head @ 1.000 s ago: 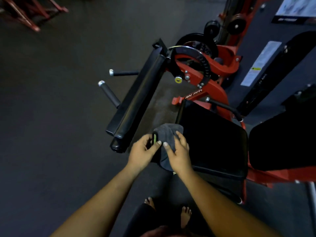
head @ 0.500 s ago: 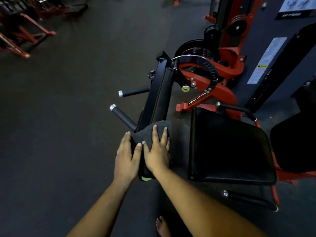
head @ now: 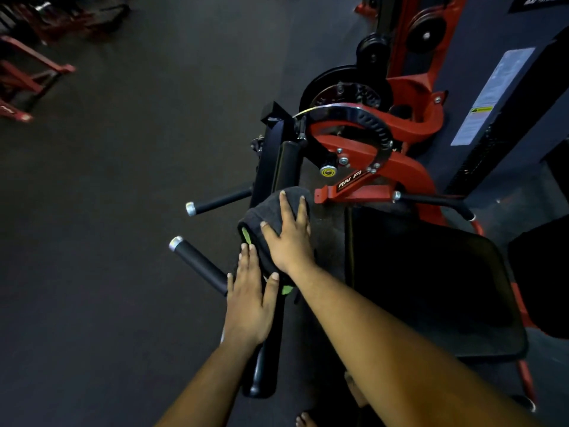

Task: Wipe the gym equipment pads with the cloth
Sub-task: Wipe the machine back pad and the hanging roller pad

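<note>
A dark grey cloth (head: pixel 268 212) with a green tag lies draped over the long black roller pad (head: pixel 288 167) of a red gym machine. My right hand (head: pixel 288 235) presses flat on the cloth with its fingers spread, pointing up the pad. My left hand (head: pixel 251 300) rests flat on the pad just below the cloth, fingertips touching the cloth's lower edge. The lower end of the pad (head: pixel 264 374) shows beneath my left wrist. A wide black seat pad (head: pixel 431 288) sits to the right.
Two black handle bars (head: pixel 200 263) (head: pixel 218 200) with silver caps stick out left of the pad. The red frame with a chrome selector arc (head: pixel 366 143) and a weight plate stands behind. Red racks (head: pixel 27 78) lie far left on the dark floor. A bare foot (head: pixel 304 420) shows at the bottom.
Both hands carried the cloth from beside the seat pad onto the roller pad. My right hand has slid it farther up the pad, and the view has moved closer.
</note>
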A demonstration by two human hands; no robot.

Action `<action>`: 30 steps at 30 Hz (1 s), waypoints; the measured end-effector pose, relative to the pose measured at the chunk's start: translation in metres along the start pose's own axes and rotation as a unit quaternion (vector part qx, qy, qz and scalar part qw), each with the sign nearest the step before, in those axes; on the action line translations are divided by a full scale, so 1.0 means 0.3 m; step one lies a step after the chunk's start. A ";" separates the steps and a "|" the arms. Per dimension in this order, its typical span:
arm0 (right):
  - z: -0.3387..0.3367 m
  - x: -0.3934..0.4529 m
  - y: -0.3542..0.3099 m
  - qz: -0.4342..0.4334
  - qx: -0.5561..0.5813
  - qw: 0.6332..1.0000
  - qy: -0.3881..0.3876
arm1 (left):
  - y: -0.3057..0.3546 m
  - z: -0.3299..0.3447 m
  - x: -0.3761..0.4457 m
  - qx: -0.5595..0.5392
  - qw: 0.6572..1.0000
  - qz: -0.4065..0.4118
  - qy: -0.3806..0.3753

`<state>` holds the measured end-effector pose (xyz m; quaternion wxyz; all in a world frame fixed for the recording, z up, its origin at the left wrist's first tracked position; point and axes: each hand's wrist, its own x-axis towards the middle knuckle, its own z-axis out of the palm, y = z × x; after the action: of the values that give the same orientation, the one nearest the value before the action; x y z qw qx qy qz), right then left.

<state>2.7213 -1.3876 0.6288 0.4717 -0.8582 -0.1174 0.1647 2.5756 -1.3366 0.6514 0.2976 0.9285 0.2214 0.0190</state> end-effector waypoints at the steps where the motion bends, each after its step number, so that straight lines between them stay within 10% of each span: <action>1: -0.008 0.038 0.001 -0.007 0.004 1.000 0.002 | 0.003 0.005 0.006 0.010 1.000 -0.001 -0.004; 16: -0.032 0.276 0.092 0.033 0.337 0.941 -0.007 | 0.014 0.007 0.029 0.012 0.998 -0.050 -0.035; 30: -0.063 0.426 0.073 0.051 0.427 0.902 -0.022 | 0.013 0.009 0.027 0.020 0.998 -0.053 -0.034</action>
<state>2.8470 -1.3682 0.5978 0.7813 -0.5753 -0.0018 0.2419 2.5848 -1.3375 0.6504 0.2872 0.9211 0.2607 -0.0326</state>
